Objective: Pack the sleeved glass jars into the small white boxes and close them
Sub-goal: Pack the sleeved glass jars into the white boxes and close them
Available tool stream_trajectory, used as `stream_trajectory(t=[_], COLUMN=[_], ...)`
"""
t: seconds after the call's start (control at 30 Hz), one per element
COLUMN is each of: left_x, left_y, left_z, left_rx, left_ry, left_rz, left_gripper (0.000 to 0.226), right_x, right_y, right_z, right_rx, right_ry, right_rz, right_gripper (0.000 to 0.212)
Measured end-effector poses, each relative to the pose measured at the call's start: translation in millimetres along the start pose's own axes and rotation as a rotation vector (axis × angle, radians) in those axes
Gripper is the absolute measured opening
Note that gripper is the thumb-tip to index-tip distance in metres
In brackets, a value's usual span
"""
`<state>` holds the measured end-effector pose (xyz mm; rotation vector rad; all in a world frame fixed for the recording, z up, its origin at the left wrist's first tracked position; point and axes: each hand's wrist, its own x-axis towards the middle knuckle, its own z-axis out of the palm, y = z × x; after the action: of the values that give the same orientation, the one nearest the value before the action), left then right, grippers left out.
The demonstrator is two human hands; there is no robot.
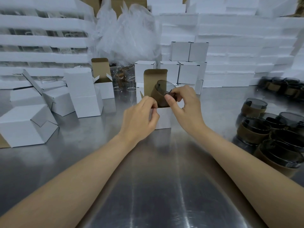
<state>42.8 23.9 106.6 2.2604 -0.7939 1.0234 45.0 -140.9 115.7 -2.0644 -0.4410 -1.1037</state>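
Observation:
A small white box [164,118] stands open in the middle of the steel table, its brown-lined lid flap [150,83] raised behind it. A dark glass jar in a brown sleeve [160,94] sits tilted in the box mouth, partly inside. My right hand [185,104] pinches the jar at its rim. My left hand [141,117] pinches the front left edge of the box. Several more sleeved jars [256,129] are grouped at the right edge of the table.
Open and folded white boxes [83,94] lie at the left. Closed white boxes [189,63] are stacked behind, beside clear glasses [122,76] and crumpled plastic wrap [128,33]. White foam sheets [238,55] wall the back. More sleeved jars [279,87] sit far right.

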Motion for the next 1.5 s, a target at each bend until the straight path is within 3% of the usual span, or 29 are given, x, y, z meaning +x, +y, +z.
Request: stream_trajectory(t=[0.23,0.33,0.43,0.53,0.67,0.77,0.9,1.13,1.2,1.37,1.5], left_x=[0,0,-1,1,4,5,4,9,10,12,11], left_y=[-4,-3,-4,-7,-16,-26,-26,-25,-23,-21,-18], left_z=[3,3,5,9,11,12,14,16,16,17,16], left_rx=[0.01,0.027,0.037,-0.072,-0.317,-0.378,-0.313,-0.609,-0.734,-0.861,-0.858], left_ry=[0.004,-0.004,0.01,0.145,0.334,0.193,0.033,-0.07,-0.081,-0.006,-0.028], left_rz=[-0.043,-0.038,-0.023,-0.048,-0.271,-0.401,-0.254,-0.467,-0.494,-0.546,-0.481], left_gripper=[0.006,0.006,0.007,0.015,0.026,0.019,0.027,0.013,0.019,0.025,0.03], right_x=[-7,-10,-10,-10,0,4,-2,5,5,2,0], right_y=[6,8,10,8,8,9,4,3,3,5,6], right_z=[6,9,9,7,2,1,6,3,5,7,6], right_rx=[-0.129,-0.131,-0.085,0.073,0.346,0.461,0.387,0.477,0.515,0.545,0.554], right_ry=[-0.177,-0.254,-0.27,-0.17,0.076,-0.003,-0.178,-0.174,-0.154,-0.173,-0.221], right_rz=[-0.012,0.018,0.037,0.084,0.313,0.469,0.462,0.523,0.535,0.489,0.388], right_gripper=[0.02,0.028,0.024,0.023,0.041,0.033,0.026,0.009,0.016,0.061,0.033])
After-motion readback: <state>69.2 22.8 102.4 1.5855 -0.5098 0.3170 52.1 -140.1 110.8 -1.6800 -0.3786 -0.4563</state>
